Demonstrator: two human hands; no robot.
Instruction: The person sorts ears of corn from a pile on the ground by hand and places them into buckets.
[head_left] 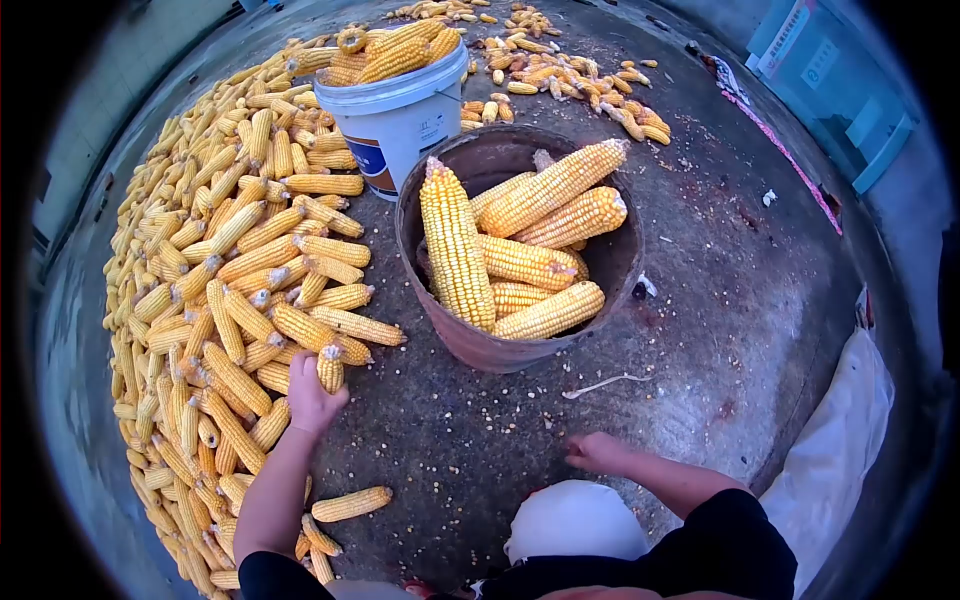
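Note:
My left hand is closed round an ear of corn at the right edge of a large heap of corn ears. The ear points up toward the camera, its tip end showing. My right hand hovers over the floor in front of my knee, fingers curled in, with nothing visible in it. Ahead of both hands stands a brown bucket, and several ears of corn stick up out of it.
A white bucket full of corn stands behind the brown one. More ears lie scattered at the back. Loose kernels dot the concrete floor. At right are a blue-green bin, a pink strip and a white sack.

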